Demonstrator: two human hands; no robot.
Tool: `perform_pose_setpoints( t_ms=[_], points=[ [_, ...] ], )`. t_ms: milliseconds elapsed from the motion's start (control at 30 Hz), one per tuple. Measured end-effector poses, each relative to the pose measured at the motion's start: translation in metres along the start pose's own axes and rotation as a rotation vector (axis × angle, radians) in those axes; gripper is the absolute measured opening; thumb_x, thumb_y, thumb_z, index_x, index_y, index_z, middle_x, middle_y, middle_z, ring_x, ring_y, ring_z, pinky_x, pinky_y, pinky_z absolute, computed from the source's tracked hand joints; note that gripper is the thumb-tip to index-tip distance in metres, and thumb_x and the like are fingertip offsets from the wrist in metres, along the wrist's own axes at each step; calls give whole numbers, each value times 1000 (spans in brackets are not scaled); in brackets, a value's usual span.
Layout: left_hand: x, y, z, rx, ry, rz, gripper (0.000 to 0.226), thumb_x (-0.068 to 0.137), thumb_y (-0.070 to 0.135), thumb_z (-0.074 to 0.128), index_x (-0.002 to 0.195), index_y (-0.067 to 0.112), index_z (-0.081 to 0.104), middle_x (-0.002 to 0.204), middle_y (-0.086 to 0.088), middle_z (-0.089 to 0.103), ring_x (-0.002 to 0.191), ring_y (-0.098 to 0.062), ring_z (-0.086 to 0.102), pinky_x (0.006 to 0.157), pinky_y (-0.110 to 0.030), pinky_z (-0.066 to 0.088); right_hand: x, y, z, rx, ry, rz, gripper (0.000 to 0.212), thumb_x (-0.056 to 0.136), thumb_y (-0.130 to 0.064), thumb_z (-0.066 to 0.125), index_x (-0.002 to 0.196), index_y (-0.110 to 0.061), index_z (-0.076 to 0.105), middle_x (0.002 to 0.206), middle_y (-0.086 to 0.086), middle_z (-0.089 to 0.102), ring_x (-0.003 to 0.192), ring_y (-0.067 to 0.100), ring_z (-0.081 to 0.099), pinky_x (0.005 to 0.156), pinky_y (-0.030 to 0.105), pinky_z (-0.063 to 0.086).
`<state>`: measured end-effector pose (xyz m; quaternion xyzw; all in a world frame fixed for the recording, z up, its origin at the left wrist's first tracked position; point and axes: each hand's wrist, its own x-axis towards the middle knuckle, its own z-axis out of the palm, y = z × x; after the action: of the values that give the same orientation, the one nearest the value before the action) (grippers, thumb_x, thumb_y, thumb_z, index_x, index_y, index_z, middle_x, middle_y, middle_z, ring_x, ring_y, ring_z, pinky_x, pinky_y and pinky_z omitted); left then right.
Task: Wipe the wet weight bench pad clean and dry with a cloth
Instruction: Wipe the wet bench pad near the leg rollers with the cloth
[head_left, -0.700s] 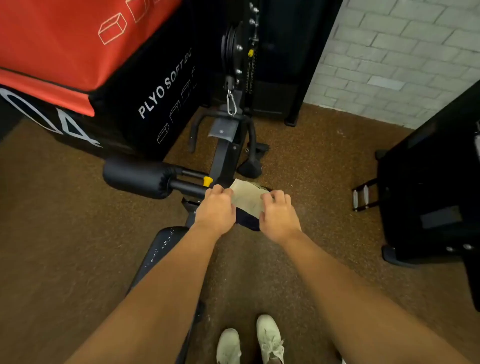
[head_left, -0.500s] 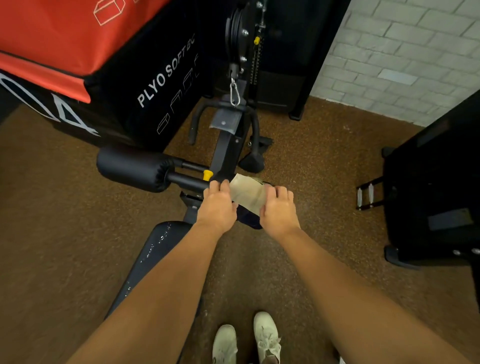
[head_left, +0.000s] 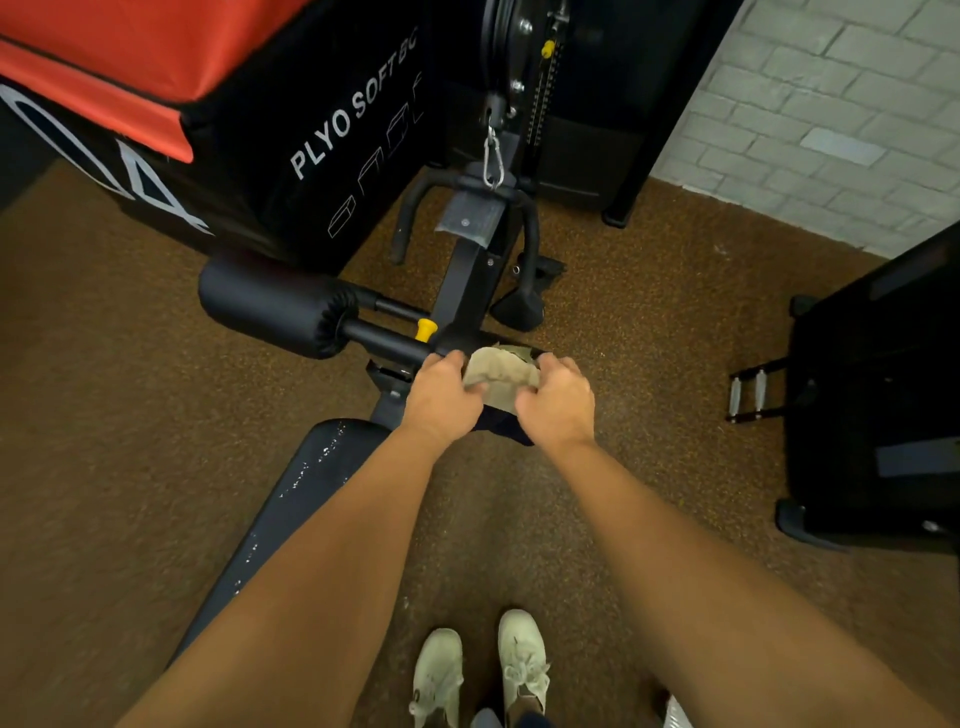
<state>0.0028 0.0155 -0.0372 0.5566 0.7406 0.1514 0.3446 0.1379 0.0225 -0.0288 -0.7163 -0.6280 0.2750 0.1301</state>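
Cloth (head_left: 501, 376): beige, bunched, held up between both hands, just past the far end of the bench pad and in front of the black machine post (head_left: 462, 280). A dark fold of fabric (head_left: 501, 431) hangs beneath it.

Left hand (head_left: 441, 395): fingers (head_left: 453, 359) curled over the cloth's left edge, thumb pressed on its near side, gripping it.

Right hand (head_left: 558, 402): fingers (head_left: 551, 364) curled over the cloth's right edge, gripping it.

Bench pad (head_left: 311, 483): black, long, running from lower left toward centre, partly under the left forearm. Pale water drops speckle its surface. The cloth is apart from it.

Roller pad (head_left: 270, 304): black, on a bar left of the post, a yellow knob (head_left: 426, 328) beside it.

Carabiner (head_left: 492, 156): silver, hanging above a black handle bar (head_left: 415, 208).

Plyo box (head_left: 322, 119): red and black, white lettering, upper left.

Floor (head_left: 93, 415): brown, speckled.

Brick wall (head_left: 831, 104): white, upper right.

Shoes (head_left: 522, 660): pale, laced, bottom centre.

Black equipment (head_left: 883, 405): at the right edge.
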Motion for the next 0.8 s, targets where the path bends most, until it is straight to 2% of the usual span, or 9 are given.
perform_pose_setpoints(
  t_ms=[133,300,433,500,567,633,733,800],
  points=[
    [-7,-1,-11,-241,-25,-4,26,88,29,65,102,8,59,99,-12,61,92,-26,59,83,-42,49,0,-12,-3,76,25,-22,18,84,-14,51,102,-12,55,94,17,66,90,39,61,78,46,52],
    [-21,-8,-27,-501,24,0,23,90,16,61,111,17,53,102,-3,66,98,-19,62,90,-47,50,-3,-30,1,153,10,-161,29,88,-11,48,116,-11,51,99,18,66,92,40,61,77,45,49],
    [-33,-21,-40,-526,140,-13,29,82,29,59,111,23,59,101,1,69,97,-17,64,88,-46,52,-14,-40,14,260,-10,-235,35,89,-12,51,123,-11,44,110,16,62,97,35,60,77,36,46],
    [-41,-30,-45,-538,224,-36,23,83,28,59,106,24,62,96,0,70,91,-16,66,83,-46,54,-21,-46,22,313,-14,-237,36,90,-17,55,123,-10,42,115,14,59,97,31,60,75,34,45],
    [-49,-38,-48,-519,305,-55,17,86,24,61,102,19,63,91,-1,70,87,-17,66,80,-46,54,-29,-50,31,310,-48,-216,34,91,-23,59,116,-11,40,112,11,58,93,27,61,69,31,45],
    [-57,-46,-49,-518,347,-76,15,88,22,61,101,15,62,89,-2,69,85,-18,65,79,-46,54,-34,-55,40,244,-103,-176,28,91,-30,58,104,-13,40,106,10,58,86,24,59,64,26,38],
    [-67,-55,-48,-528,400,-117,12,89,20,62,100,15,59,87,-1,66,82,-18,63,75,-43,54,-39,-61,55,119,-196,-144,34,95,-42,48,102,-9,49,108,13,56,91,29,57,70,31,38],
    [-71,-58,-46,-524,440,-134,12,89,21,62,98,16,57,83,1,63,76,-16,60,68,-37,51,-43,-66,64,186,-299,-82,40,95,-49,42,107,-12,52,115,13,52,98,30,55,82,37,44]
  ],
)
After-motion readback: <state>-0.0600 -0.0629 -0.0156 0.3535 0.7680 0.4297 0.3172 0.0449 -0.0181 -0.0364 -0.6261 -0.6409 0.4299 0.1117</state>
